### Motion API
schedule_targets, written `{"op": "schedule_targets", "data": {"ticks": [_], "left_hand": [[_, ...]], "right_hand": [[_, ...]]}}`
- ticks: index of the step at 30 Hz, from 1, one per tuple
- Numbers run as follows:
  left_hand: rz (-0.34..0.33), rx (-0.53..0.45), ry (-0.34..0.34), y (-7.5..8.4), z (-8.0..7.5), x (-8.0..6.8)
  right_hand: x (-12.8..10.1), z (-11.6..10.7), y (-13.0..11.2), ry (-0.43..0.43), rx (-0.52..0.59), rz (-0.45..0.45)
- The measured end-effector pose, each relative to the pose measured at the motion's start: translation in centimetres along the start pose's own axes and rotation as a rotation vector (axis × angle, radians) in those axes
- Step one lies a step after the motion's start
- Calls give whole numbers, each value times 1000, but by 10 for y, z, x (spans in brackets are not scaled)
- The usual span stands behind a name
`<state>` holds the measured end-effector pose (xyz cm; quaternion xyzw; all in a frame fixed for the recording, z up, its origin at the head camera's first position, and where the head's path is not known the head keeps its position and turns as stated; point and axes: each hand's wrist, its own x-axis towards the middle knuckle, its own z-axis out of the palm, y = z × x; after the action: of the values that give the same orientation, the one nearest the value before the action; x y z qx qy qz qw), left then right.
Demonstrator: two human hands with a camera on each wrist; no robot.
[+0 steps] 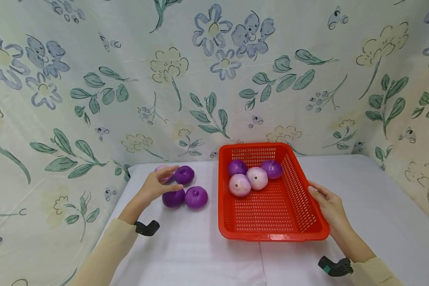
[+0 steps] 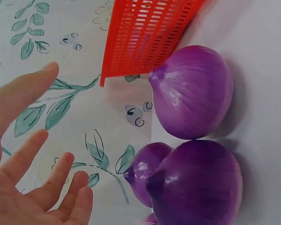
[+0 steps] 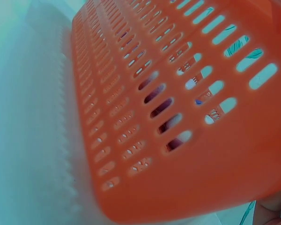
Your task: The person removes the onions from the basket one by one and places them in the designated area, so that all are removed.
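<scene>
My left hand (image 1: 156,184) hovers over a group of onions on the table's left side, thumb and fingers spread, nothing between them. In that group are a dark purple onion (image 1: 184,175) at the back, a purple onion (image 1: 196,198) in front, another purple onion (image 1: 173,199) under the thumb, and a paler onion partly hidden behind the fingers. My right hand (image 1: 329,204) grips the right rim of a red plastic basket (image 1: 273,237). Inside its back left part lie two pale onions, one a whitish onion (image 1: 257,178), and two purple ones, including a purple onion (image 1: 271,169).
A white cloth covers the table (image 1: 236,262). Behind it hangs a floral curtain (image 1: 214,99), close to the basket's back edge. A gap of bare cloth separates the loose onions from the basket. Each wrist carries a black camera mount (image 1: 147,228).
</scene>
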<state>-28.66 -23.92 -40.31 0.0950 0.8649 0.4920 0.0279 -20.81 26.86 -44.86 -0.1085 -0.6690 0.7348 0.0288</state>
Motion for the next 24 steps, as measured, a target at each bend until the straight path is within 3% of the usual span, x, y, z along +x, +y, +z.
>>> {"op": "schedule_targets", "data": {"ticks": [15, 24], "left_hand": [[167, -54, -193, 47, 19, 30], [219, -77, -221, 70, 48, 49]], "right_hand": [[1, -1, 0, -14, -4, 23], [2, 0, -2, -11, 12, 16]]}}
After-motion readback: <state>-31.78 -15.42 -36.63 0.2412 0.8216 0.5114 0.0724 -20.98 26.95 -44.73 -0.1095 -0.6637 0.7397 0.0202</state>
